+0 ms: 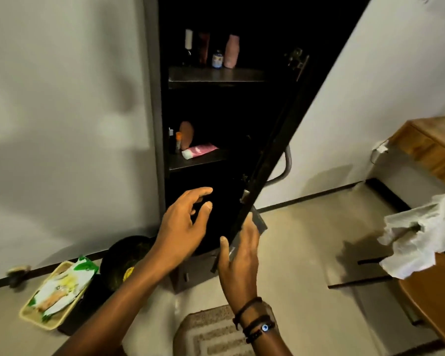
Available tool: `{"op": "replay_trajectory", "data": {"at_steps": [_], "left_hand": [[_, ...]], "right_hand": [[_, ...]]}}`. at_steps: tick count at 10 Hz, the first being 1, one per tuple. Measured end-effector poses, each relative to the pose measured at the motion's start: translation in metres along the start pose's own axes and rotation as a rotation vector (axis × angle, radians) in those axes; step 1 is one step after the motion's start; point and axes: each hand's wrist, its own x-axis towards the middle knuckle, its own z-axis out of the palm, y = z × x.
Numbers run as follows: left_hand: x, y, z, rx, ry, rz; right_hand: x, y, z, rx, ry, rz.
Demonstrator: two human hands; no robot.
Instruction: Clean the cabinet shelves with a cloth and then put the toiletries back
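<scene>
A tall dark cabinet (pixel 154 104) stands against the white wall with its door (pixel 275 140) swung open to the right. My right hand (pixel 239 255) is shut on the door's lower edge. Empty, with fingers spread, my left hand (pixel 185 224) hovers before the dark bottom compartment. The upper shelf (pixel 216 74) carries several bottles, among them a pale pink tube (pixel 231 51) and a small blue-labelled jar (pixel 217 59). On the middle shelf (pixel 198 160) lies a pink tube (pixel 199 151) beside a small orange-capped bottle (pixel 178 141). A white cloth (pixel 421 240) lies crumpled on a wooden chair (pixel 437 299) at right.
On the floor at left sits a yellow tray (pixel 54 294) of packets beside a dark round bowl (pixel 123 258). A beige mat (pixel 211 330) lies under my arms. A wooden desk (pixel 427 145) stands at the far right, and a brush (pixel 18 273) rests by the skirting.
</scene>
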Motion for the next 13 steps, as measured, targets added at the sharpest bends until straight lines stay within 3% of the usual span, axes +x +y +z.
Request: {"op": "replay_trajectory", "data": {"at_steps": [1,6,10,11,12,13], "left_hand": [[0.005,-0.018,-0.031,-0.005,0.050,-0.040],[0.039,-0.103,-0.188,0.072,0.122,-0.155],[0.053,-0.117,-0.220,0.131,0.185,-0.210],[0.058,-0.111,-0.224,0.168,0.203,-0.214],[0.069,-0.098,-0.228,0.190,0.253,-0.172],[0.081,-0.080,-0.233,0.242,0.337,-0.100]], "right_hand": [[0.008,-0.024,0.033,-0.016,-0.111,-0.077],[0.044,-0.093,0.137,-0.088,0.012,0.108],[0.092,-0.103,0.145,-0.345,-0.175,0.055],[0.110,-0.113,0.136,-0.451,-0.296,0.050],[0.138,-0.143,0.117,-0.622,-0.352,-0.007],[0.162,-0.176,0.103,-0.613,-0.322,-0.163]]}}
